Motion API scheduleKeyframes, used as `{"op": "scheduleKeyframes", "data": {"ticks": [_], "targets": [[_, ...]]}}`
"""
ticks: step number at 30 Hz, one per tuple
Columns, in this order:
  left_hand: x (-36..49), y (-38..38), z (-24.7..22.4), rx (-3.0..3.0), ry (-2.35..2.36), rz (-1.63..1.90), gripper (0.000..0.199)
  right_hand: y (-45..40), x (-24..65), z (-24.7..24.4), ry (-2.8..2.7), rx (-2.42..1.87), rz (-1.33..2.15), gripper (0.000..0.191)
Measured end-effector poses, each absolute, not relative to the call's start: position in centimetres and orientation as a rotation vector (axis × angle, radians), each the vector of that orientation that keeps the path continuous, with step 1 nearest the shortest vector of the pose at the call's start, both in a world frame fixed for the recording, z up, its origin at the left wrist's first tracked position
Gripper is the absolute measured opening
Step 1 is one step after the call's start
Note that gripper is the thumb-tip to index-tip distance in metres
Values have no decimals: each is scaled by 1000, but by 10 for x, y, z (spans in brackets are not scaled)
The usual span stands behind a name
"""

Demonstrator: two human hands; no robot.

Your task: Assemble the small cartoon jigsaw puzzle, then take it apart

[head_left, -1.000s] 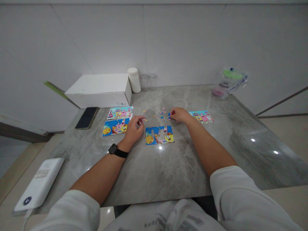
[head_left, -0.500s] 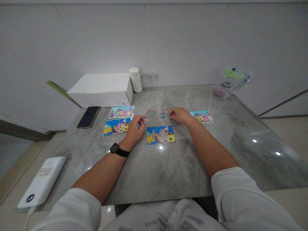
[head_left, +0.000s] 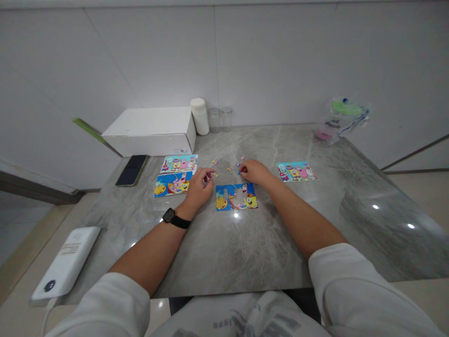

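Note:
A partly filled jigsaw puzzle (head_left: 236, 201) with a blue picture lies in front of me, with grey gaps in its middle. Behind it are several loose puzzle pieces (head_left: 229, 169). My right hand (head_left: 256, 172) is beyond the puzzle's right corner, its fingertips pinched on a small blue puzzle piece (head_left: 240, 173) at the tabletop. My left hand (head_left: 200, 185) rests left of the puzzle, fingers bent and a little apart, the fingertips beside a yellowish loose piece (head_left: 216, 175). It partly covers a blue picture card (head_left: 168, 185).
Another picture card (head_left: 179, 163) lies behind the blue one, and a finished-looking picture (head_left: 296, 172) at the right. A phone (head_left: 131, 171), white box (head_left: 150, 126), white bottle (head_left: 200, 117), clear jars (head_left: 226, 120), bagged item (head_left: 342, 121) and white power bank (head_left: 66, 262) surround the work area.
My right hand has moved left, in among the loose pieces, onto the blue piece. The picture at the right is now fully uncovered. My left hand has stayed nearly still.

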State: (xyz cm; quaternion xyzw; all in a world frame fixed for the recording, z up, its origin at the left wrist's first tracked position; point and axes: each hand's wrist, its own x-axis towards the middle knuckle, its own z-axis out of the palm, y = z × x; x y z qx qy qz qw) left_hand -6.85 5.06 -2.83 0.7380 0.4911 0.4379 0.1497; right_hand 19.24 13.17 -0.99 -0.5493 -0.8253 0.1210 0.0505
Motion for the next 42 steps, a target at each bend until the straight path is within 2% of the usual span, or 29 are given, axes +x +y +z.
{"op": "scheduleKeyframes", "data": {"ticks": [10, 14, 18, 24, 30, 36, 42], "targets": [[-67, 49, -23, 2107, 1434, 1235, 30, 137, 195, -18, -2509, -1525, 545, 15], [-67, 49, -23, 2108, 1451, 1225, 30, 136, 192, -20, -2475, -1553, 542, 21], [-67, 50, -25, 2108, 1443, 1222, 30, 137, 191, -20, -2523, -1549, 557, 15], [-66, 49, -23, 2115, 1423, 1222, 29, 136, 194, -16, -2514, -1567, 522, 19], [-66, 46, -24, 2153, 1452, 1202, 32, 137, 196, -8, -2623, -1585, 578, 14], [-68, 41, -21, 2182, 1529, 1243, 33, 139, 198, -8, -2629, -1627, 495, 25], [-72, 50, 0, 2109, 1545, 1307, 30, 134, 193, -3, -2673, -1682, 487, 16]]}}
